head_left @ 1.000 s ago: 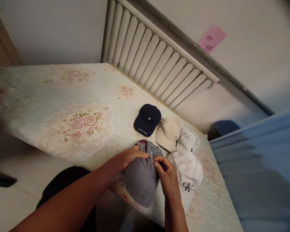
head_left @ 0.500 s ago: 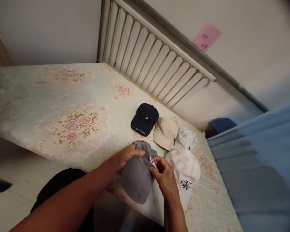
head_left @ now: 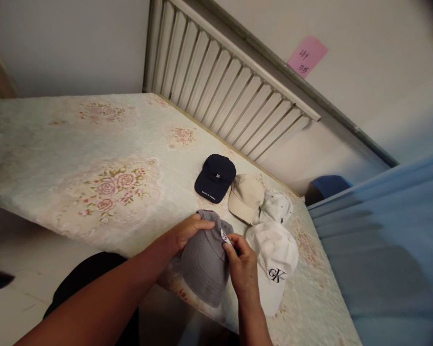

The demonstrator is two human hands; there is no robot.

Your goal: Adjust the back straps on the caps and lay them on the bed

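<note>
My left hand (head_left: 191, 231) grips the grey baseball cap (head_left: 205, 266) at its crown, thumb on top and fingers hidden beneath. The cap's brim points down toward me. Between thumb and fingers, my right hand (head_left: 240, 254) pinches a small white tag (head_left: 224, 236) marked 75, at the cap's right side. Just right of that hand lies a white cap (head_left: 274, 247) with black CK letters. Beyond the grey cap sit a navy cap (head_left: 216, 177), a beige cap (head_left: 247, 196) and another white cap (head_left: 276, 206) with a small dark logo.
A floral-covered table (head_left: 159, 182) carries the caps. Along its far edge stands a white radiator (head_left: 231, 86). A pink note (head_left: 306, 56) is stuck on the wall. Blue curtain fabric (head_left: 389, 240) hangs at the right, with a dark blue object (head_left: 328, 186) behind it.
The tag has turned and lies closer against the grey cap, my right hand still pinching it. My left hand keeps its hold. The view has shifted slightly.
</note>
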